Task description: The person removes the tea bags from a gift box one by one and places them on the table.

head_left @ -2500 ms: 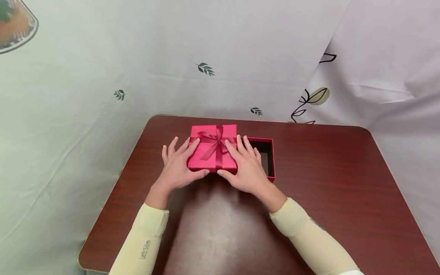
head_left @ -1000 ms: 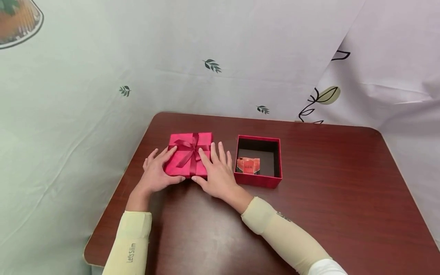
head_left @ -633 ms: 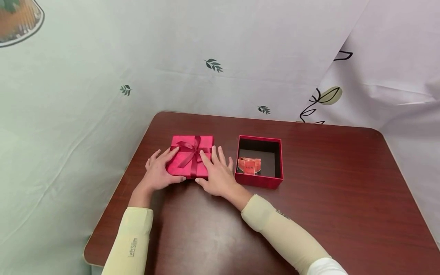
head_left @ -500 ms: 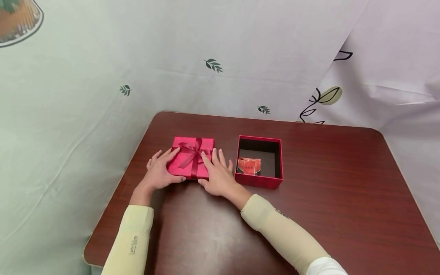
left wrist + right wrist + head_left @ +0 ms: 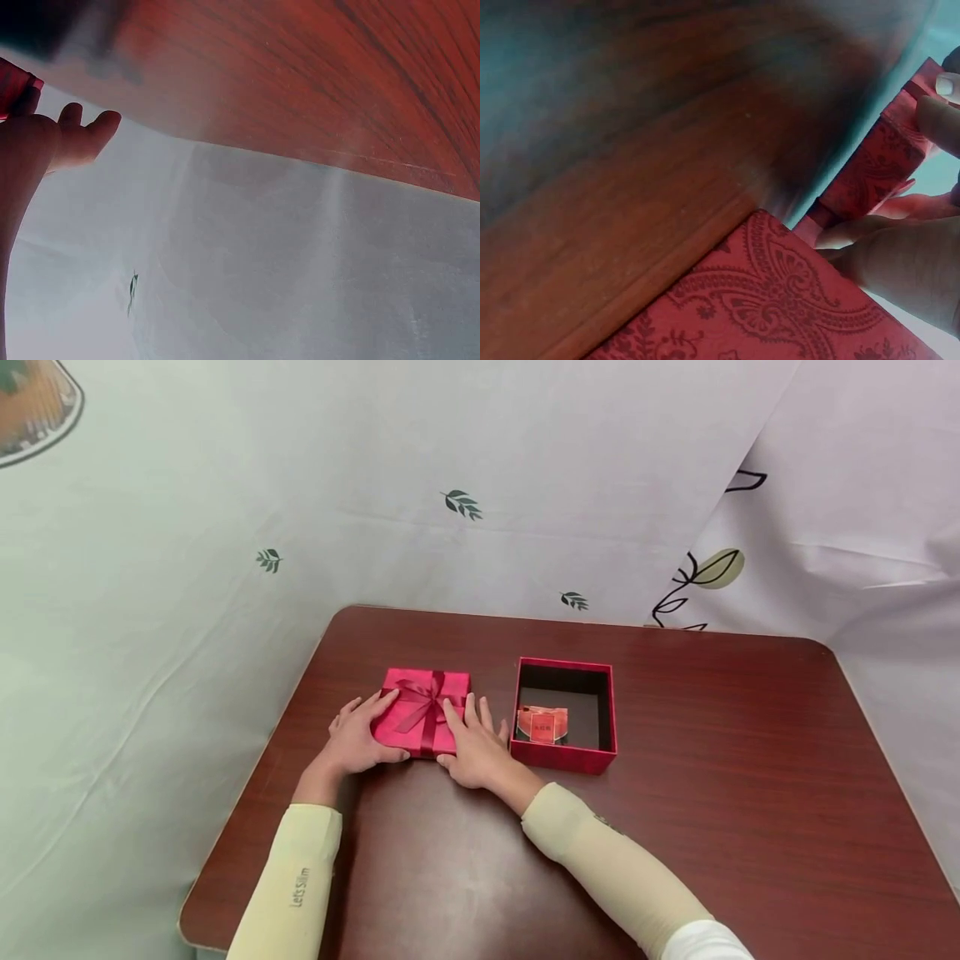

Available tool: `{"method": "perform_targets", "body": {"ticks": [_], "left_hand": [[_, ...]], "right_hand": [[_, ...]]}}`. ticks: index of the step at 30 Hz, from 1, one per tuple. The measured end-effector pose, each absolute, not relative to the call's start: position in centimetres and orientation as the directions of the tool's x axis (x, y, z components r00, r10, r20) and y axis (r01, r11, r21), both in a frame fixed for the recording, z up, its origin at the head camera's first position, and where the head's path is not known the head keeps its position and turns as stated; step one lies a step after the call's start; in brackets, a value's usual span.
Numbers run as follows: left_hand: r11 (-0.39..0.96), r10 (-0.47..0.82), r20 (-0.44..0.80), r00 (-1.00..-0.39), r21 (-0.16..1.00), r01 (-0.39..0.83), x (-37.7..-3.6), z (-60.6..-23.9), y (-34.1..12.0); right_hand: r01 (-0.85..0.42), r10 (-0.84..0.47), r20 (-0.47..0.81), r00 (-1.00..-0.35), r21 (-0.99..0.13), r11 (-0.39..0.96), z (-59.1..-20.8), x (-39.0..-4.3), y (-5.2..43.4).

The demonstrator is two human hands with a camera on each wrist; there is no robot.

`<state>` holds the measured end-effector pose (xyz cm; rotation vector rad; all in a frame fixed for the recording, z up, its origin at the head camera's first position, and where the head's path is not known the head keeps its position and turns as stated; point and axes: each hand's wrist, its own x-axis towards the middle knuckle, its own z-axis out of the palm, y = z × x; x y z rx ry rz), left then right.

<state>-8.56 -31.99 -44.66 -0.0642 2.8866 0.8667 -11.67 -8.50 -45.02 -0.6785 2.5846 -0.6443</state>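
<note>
A red box lid [image 5: 423,711] with a dark red ribbon bow [image 5: 424,703] is seen lying flat on the brown wooden table [image 5: 712,793], at about 9 o'clock from the open red box [image 5: 564,757] and just beside it, a narrow strip of table between them.

The left hand [image 5: 357,742] is placed at the lid's 8 o'clock corner: fingers are laid nearly straight over the left edge and top, thumb along the near edge. The right hand [image 5: 477,745] is placed at the lid's 4 o'clock corner, fingers spread and resting on the top beside the ribbon, thumb at the near edge. Both hands are held flat on the lid rather than curled round it.

Inside the open box, a small orange-red packet [image 5: 542,724] is seen at the 7 o'clock part of the dark floor.

In the right wrist view, patterned red card [image 5: 780,307] is seen close up, with fingertips [image 5: 939,112] at the lid's edge. In the left wrist view, only the fingers [image 5: 82,139] and the table's edge are shown.

A pale curtain [image 5: 225,485] with leaf prints is hung behind the table from 9 to 3 o'clock.
</note>
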Motion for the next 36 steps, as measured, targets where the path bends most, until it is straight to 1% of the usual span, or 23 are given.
{"method": "perform_targets", "body": {"ticks": [10, 21, 26, 30, 36], "left_hand": [[0.838, -0.016, -0.153, -0.988, 0.536, -0.097, -8.6, -45.3, -31.8], [0.848, -0.019, -0.179, -0.984, 0.519, -0.111, -8.5, -45.5, -31.5], [0.852, -0.028, -0.149, -0.988, 0.514, -0.101, -8.3, -45.1, -31.0], [0.860, 0.000, -0.094, -0.996, 0.508, -0.048, -8.3, -44.3, -30.4], [0.870, 0.031, -0.073, -0.997, 0.493, -0.009, -8.5, -43.2, -29.7]], "right_hand": [[-0.320, -0.517, -0.279, -0.810, -0.528, 0.787, -45.3, -11.6, -8.7], [-0.332, -0.523, -0.291, -0.801, -0.511, 0.793, -45.2, -11.8, -8.5], [-0.359, -0.540, -0.255, -0.802, -0.517, 0.777, -44.9, -11.7, -8.3], [-0.416, -0.583, -0.200, -0.788, -0.525, 0.743, -44.0, -11.1, -7.9], [-0.484, -0.630, -0.128, -0.766, -0.529, 0.697, -42.3, -10.2, -7.3]]}}
